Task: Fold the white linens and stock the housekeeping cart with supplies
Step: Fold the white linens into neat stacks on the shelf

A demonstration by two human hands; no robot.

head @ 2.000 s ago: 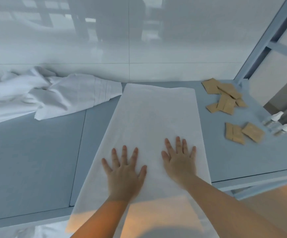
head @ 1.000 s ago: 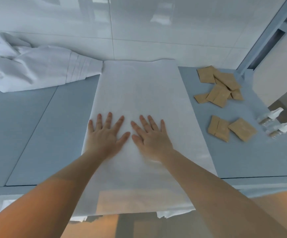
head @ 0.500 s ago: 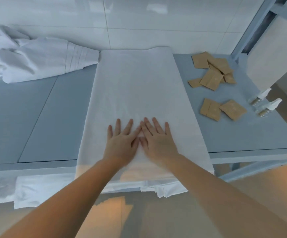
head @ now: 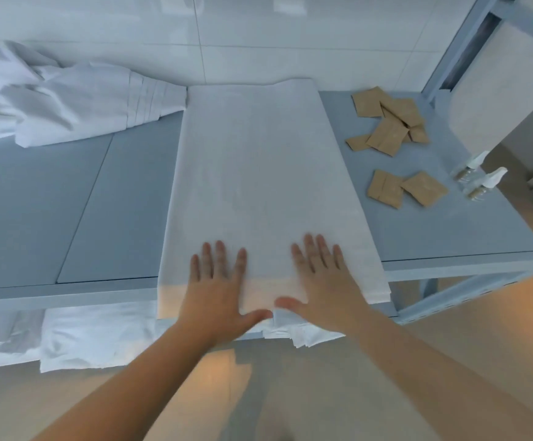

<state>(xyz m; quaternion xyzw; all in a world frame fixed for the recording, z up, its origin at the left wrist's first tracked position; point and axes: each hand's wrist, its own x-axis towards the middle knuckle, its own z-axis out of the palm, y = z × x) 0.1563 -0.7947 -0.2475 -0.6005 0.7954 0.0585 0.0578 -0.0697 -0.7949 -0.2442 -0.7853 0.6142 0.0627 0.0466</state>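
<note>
Now, with my left hand (head: 217, 289) and right hand (head: 324, 286) flat and spread on the linen's (head: 258, 173) near end at the table (head: 67, 224) edge, I should press evenly outward, keeping its sides square.

1. A folded linen (head: 258, 186) lies lengthwise across the middle of the table (head: 67, 202), from the wall (head: 258, 36) behind to the near edge, where its end hangs over.
2. The left hand (head: 217, 291) and the right hand (head: 322, 284) rest flat side by side on the linen's near end, apart from each other.
3. A crumpled sheet (head: 67, 103) lies at the back left of the table, its end just beside the linen.
4. Paper packets (head: 389, 122) lie scattered to the right of the linen, with two more packets (head: 405, 189) nearer the front.
5. Two small bottles (head: 478, 179) lie at the table's right edge, right of the packets.
6. More cloth (head: 83, 332) sits on a level below the tabletop, left of the hands.
</note>
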